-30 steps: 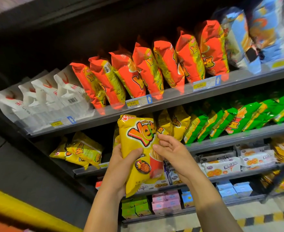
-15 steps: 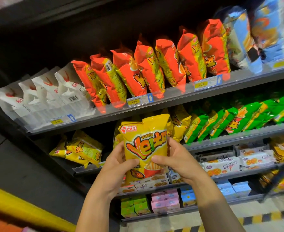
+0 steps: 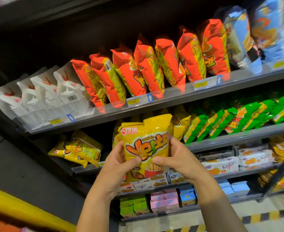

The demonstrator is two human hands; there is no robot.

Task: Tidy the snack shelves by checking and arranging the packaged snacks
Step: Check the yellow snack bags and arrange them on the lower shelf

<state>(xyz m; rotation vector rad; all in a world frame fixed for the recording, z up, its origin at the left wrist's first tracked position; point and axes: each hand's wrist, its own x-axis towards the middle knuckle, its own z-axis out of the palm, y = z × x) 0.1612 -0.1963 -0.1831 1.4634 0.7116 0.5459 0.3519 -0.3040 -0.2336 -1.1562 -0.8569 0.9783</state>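
Head view: you are holding one snack bag (image 3: 146,148) in front of the second shelf (image 3: 238,136), level with the yellow row (image 3: 179,124) standing behind it. The bag is a glossy, puffed yellow foil pillow pack with a crimped top seal, and its upper left corner is creasing and folding over. Your left hand (image 3: 119,163) is gripping the bag's left edge, with the thumb pressing on the printed front and the other fingers going behind the pack. Your right hand (image 3: 176,158) is gripping the right edge in the same way, with the thumb lying across the front and the fingers curling round the side.

The bag's long axis is running close to vertical. Its sealed top is pointing up at the underside of the upper shelf (image 3: 171,97). Its printed face is pointing toward you, with the lettering reading upright.

To the left, loose yellow packs (image 3: 81,148) are lying askew on the same shelf. To the right, green bags (image 3: 235,119) are leaning in a row. Above, shiny orange bags (image 3: 138,71) are standing edge-on beside matte white bags (image 3: 42,92), behind a clear front rail carrying a yellow price tag (image 3: 133,101). Below, flat biscuit packs (image 3: 221,163) and small square cartons (image 3: 164,200) are sitting on the lower shelves.
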